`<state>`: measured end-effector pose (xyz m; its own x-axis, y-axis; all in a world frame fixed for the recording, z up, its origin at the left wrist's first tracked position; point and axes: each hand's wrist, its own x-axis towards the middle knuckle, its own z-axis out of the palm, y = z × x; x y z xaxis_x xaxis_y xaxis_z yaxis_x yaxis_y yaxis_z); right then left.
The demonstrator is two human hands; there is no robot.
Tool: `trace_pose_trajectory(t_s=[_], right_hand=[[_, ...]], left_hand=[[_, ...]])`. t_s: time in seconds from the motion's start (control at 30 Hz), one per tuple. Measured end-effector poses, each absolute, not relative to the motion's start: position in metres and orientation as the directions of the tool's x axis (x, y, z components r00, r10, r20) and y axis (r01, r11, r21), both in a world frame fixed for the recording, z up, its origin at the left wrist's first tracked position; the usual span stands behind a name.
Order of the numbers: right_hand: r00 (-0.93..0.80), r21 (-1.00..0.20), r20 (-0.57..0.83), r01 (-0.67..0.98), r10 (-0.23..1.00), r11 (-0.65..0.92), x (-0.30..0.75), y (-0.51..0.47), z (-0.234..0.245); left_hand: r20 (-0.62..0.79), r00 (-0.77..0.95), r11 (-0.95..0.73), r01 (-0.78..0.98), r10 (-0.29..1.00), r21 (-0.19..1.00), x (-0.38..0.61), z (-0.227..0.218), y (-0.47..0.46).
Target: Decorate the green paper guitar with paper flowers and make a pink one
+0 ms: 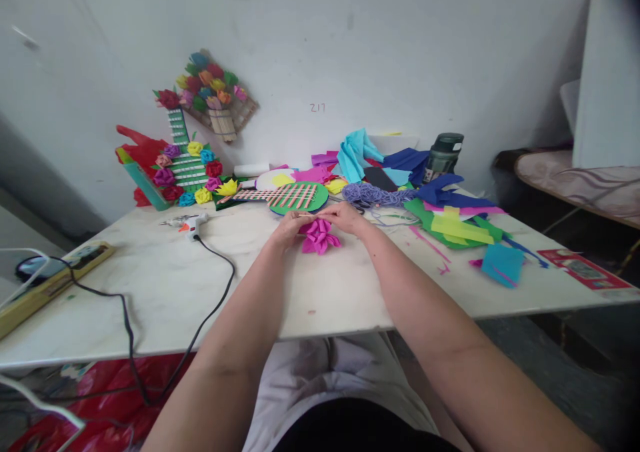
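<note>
A bright pink crepe paper flower hangs with its petals toward me, just above the table's middle. My left hand is closed at the flower's left upper edge, fingers pinched near its base. From the other side my right hand pinches the same end, its fingertips almost meeting the left ones. Something thin and pale shows between the fingers, too small to name. Right behind the hands lies a green, guitar-shaped piece with a lattice of thin sticks on it, a yellow paper flower near its narrow end.
At left, a hot glue gun trails a black cord across the white table; a yellow power strip lies farther left. Flower-covered crafts stand behind. Purple yarn, crepe paper scraps and a dark bottle occupy the right.
</note>
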<state>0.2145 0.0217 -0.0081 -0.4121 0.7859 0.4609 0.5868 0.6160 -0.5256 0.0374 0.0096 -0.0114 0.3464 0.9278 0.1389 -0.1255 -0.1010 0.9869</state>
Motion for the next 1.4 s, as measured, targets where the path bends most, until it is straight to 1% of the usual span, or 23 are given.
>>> trace_pose_trajectory(t_s=[0.13, 0.3, 0.47, 0.6, 0.77, 0.87, 1.03, 1.27, 1.4], right_hand=[[-0.409, -0.496, 0.482, 0.602, 0.775, 0.626, 0.2137, 0.0195, -0.0055], [-0.434, -0.499, 0.503, 0.56, 0.747, 0.661, 0.2134, 0.0215, -0.0059], [-0.441, -0.549, 0.521, 0.483, 0.731, 0.682, 0.2145, 0.0246, -0.0082], [-0.425, -0.61, 0.519, 0.424, 0.741, 0.67, 0.216, 0.0249, -0.0086], [-0.419, -0.688, 0.479, 0.365, 0.771, 0.627, 0.2182, 0.0229, -0.0065], [-0.412, -0.714, 0.471, 0.342, 0.78, 0.611, 0.2187, 0.0224, -0.0052], [-0.396, -0.698, 0.506, 0.335, 0.766, 0.633, 0.2182, 0.0237, -0.0044], [-0.389, -0.697, 0.509, 0.338, 0.768, 0.633, 0.2178, 0.0249, -0.0058], [-0.385, -0.716, 0.502, 0.318, 0.775, 0.621, 0.2174, 0.0249, -0.0063]], left_hand=[[0.105, 0.354, -0.062, -0.132, 0.929, 0.989, 0.0364, -0.0115, 0.0091], [0.09, 0.359, -0.032, -0.164, 0.929, 0.986, 0.0376, -0.0107, 0.0068], [0.088, 0.381, -0.019, -0.181, 0.921, 0.983, 0.0389, -0.0107, 0.0061], [0.099, 0.39, -0.023, -0.195, 0.916, 0.98, 0.0386, -0.0128, 0.0083], [0.096, 0.416, -0.037, -0.148, 0.904, 0.988, 0.0378, -0.0165, 0.0128], [0.089, 0.428, -0.038, -0.127, 0.9, 0.991, 0.0379, -0.0173, 0.0136], [0.088, 0.427, -0.043, -0.114, 0.9, 0.993, 0.0382, -0.0179, 0.0145], [0.078, 0.424, -0.037, -0.105, 0.902, 0.994, 0.0385, -0.0185, 0.0146], [0.084, 0.417, -0.042, -0.108, 0.905, 0.993, 0.0388, -0.0183, 0.0139]])
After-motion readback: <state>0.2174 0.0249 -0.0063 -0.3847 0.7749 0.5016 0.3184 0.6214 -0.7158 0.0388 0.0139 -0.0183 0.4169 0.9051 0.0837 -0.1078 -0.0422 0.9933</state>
